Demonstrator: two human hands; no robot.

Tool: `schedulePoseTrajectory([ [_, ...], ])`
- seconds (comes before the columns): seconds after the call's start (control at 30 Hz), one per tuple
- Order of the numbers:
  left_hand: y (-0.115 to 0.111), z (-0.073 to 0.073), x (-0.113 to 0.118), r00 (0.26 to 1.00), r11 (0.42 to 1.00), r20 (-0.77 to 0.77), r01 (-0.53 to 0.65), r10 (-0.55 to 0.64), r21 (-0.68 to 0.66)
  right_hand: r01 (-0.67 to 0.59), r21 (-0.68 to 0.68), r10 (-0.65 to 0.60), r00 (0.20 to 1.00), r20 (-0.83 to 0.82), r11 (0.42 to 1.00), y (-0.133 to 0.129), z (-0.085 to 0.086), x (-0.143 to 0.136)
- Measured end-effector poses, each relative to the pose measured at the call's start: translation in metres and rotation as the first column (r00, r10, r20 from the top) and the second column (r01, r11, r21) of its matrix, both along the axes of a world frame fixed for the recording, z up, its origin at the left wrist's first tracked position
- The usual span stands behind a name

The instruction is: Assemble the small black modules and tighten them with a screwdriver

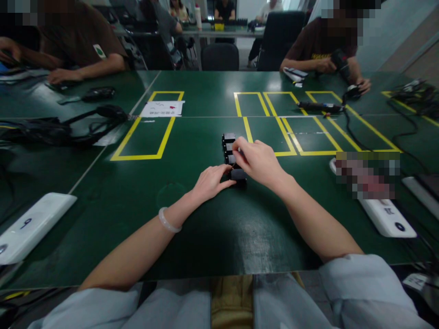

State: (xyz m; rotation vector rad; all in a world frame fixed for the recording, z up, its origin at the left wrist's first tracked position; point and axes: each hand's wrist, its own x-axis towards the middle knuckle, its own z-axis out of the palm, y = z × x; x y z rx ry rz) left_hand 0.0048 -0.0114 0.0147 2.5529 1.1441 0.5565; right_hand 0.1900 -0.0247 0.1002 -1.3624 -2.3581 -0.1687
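Observation:
A row of small black blocks with grey tops [229,137] runs away from me on the green table, between my hands. My left hand [210,183] holds the nearest black block [238,174] between thumb and fingers at its left side. From the right, my right hand [257,161] reaches over the row with its fingertips pinched together. A thin dark piece shows near those fingertips, too small to make out. My right fingers hide part of the middle blocks.
Yellow tape rectangles mark the green table [206,228]. White numbered devices [37,224] lie left and right [391,219]. Black cables [61,125] lie left. A paper label [163,108] is taped down. Two people sit across; one holds a dark tool [340,63].

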Motion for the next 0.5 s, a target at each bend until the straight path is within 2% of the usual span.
schedulePoseTrajectory([
  [0.07,0.000,0.000,0.000,1.000,1.000,0.004,0.004,-0.004,-0.003,0.048,0.031,-0.047,0.998,-0.041,0.998,0.000,0.003,0.006],
  [0.13,0.000,0.000,-0.001,1.000,1.000,0.003,0.005,-0.005,-0.010,0.147,0.050,-0.143,0.987,-0.069,0.988,0.002,0.006,0.013],
  [0.27,0.000,0.000,-0.001,1.000,1.000,0.005,0.008,-0.008,-0.013,0.267,0.016,-0.266,0.962,-0.058,0.964,0.007,0.006,0.024],
  [0.5,0.000,0.000,0.000,1.000,1.000,0.009,0.011,-0.011,-0.011,0.267,-0.045,-0.268,0.963,-0.013,0.963,0.009,0.002,0.022],
])
